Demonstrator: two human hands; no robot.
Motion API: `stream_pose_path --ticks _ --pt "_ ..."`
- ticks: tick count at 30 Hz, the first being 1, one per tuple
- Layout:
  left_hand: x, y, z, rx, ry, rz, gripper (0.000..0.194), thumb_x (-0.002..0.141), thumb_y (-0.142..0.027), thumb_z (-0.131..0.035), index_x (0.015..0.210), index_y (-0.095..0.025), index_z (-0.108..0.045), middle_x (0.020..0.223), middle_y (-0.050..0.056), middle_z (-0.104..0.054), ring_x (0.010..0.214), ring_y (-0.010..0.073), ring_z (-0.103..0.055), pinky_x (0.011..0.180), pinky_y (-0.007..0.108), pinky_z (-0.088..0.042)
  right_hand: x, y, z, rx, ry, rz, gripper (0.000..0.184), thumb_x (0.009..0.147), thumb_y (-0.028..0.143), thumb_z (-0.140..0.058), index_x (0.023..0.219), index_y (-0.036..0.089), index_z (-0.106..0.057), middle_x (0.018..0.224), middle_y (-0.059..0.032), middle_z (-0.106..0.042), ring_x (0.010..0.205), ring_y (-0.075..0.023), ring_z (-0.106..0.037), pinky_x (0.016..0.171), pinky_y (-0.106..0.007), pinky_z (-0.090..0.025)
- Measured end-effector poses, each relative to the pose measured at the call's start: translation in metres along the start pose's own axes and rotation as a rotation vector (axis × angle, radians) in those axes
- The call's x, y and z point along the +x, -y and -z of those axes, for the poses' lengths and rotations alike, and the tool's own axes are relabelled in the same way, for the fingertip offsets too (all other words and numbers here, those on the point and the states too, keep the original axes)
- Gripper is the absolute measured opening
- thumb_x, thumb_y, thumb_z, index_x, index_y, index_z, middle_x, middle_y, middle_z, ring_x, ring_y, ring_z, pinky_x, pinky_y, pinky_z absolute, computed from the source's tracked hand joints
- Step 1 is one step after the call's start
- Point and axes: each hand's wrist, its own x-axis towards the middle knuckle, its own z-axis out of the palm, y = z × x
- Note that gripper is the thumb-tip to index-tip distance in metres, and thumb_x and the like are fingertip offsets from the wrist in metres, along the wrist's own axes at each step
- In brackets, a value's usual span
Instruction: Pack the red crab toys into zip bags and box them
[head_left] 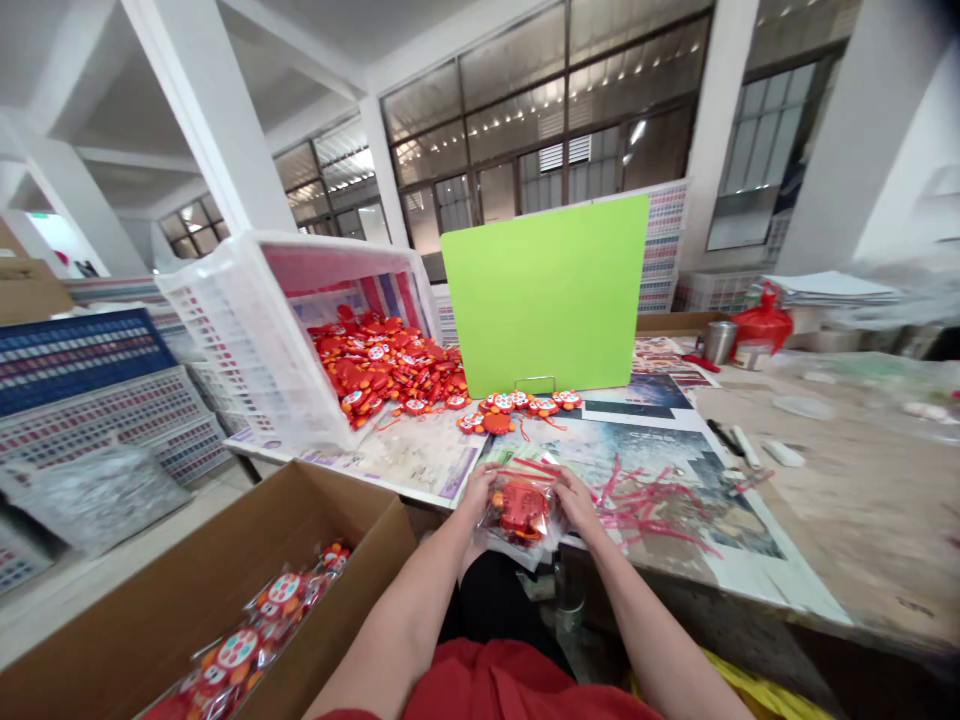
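Note:
Between my two hands, just over the table's front edge, is a clear plastic bag (523, 508) with a red and orange trinket showing through it. My left hand (478, 492) grips the bag's left edge near the top, and my right hand (574, 498) grips the right edge. A red strip runs along the bag's upper end. Beyond the bag, several loose red trinkets (499, 424) with white and coloured dotted faces and cords lie on the table. Pink-red plastic strips (645, 510) are scattered right of my right hand.
A white crate (289, 350) lies on its side, spilling red trinkets. A green board (551, 295) stands behind the loose ones. At lower left, an open cardboard box (375, 520) holds bagged trinkets. A metal cup (720, 342) and red plastic bag (763, 318) stand at the right.

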Motion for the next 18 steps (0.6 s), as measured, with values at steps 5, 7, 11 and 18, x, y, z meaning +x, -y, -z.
stream_pose_path --ticks 5,7,11,18 --pt "-0.001 0.001 0.003 -0.033 0.016 0.018 0.032 0.065 -0.021 -0.069 0.095 -0.013 -0.061 0.061 -0.001 -0.061 0.052 0.0128 -0.056 0.053 0.024 -0.041 -0.002 0.0 0.004 -0.082 -0.03 -0.031 0.049 0.069 0.033 -0.05 0.111 0.015 -0.069 0.07 -0.0018 -0.066 0.066 -0.0219 -0.057 0.064 -0.031 -0.045" --pt "-0.002 0.002 0.004 -0.044 0.027 0.024 0.032 0.065 -0.022 -0.07 0.095 -0.013 -0.062 0.061 -0.001 -0.061 0.051 0.0127 -0.055 0.052 0.023 -0.04 -0.002 -0.001 0.004 -0.096 -0.032 -0.032 0.048 0.069 0.035 -0.051 0.108 0.015 -0.07 0.065 -0.0004 -0.063 0.061 -0.0203 -0.055 0.059 -0.03 -0.043" --pt "-0.005 0.008 0.006 -0.084 0.053 0.021 0.034 0.065 -0.024 -0.07 0.097 -0.013 -0.063 0.063 0.0 -0.062 0.054 0.0134 -0.057 0.053 0.024 -0.041 -0.004 -0.001 0.004 -0.082 -0.023 -0.078 0.051 0.068 0.039 -0.052 0.11 0.015 -0.07 0.056 0.0029 -0.055 0.052 -0.0175 -0.049 0.052 -0.027 -0.038" --pt "-0.006 0.016 0.005 -0.29 0.142 0.041 0.045 0.065 -0.03 -0.072 0.105 -0.014 -0.061 0.07 0.002 -0.065 0.061 0.0162 -0.062 0.059 0.026 -0.045 -0.008 0.004 0.004 0.028 -0.071 -0.173 0.065 0.069 0.044 -0.059 0.126 0.012 -0.064 0.05 0.0066 -0.047 0.045 -0.0137 -0.043 0.046 -0.024 -0.031"
